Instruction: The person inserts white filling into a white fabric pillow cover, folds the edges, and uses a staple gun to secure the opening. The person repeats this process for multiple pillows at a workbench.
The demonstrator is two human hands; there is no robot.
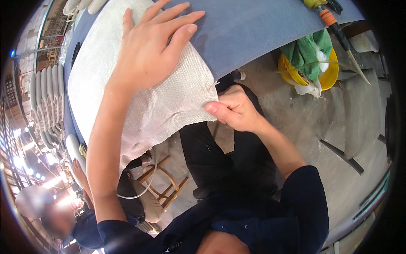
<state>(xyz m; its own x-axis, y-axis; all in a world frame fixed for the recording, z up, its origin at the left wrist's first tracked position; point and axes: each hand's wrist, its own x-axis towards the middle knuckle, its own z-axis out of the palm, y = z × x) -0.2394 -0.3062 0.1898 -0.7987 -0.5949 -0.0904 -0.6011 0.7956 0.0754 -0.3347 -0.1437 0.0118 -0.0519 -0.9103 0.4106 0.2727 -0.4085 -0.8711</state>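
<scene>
A piece of whitish woven fabric (177, 91) lies over the blue-covered table (241, 38), with its near edge hanging past the table's front. My left hand (150, 51) is laid on the fabric, fingers spread, the fingertips reaching toward the blue surface. At the fabric's right front corner, my right hand (239, 109) pinches the edge between thumb and fingers. Wrinkles run through the cloth near that grip. What lies under the fabric is hidden.
A yellow bucket (332, 74) with green cloth (311, 53) stands right of the table. A tool with an orange band (327, 17) overhangs the far right edge. Grey padded pieces (46, 93) are stacked at left. Another person (86, 228) sits lower left, near a wooden stool frame (169, 186).
</scene>
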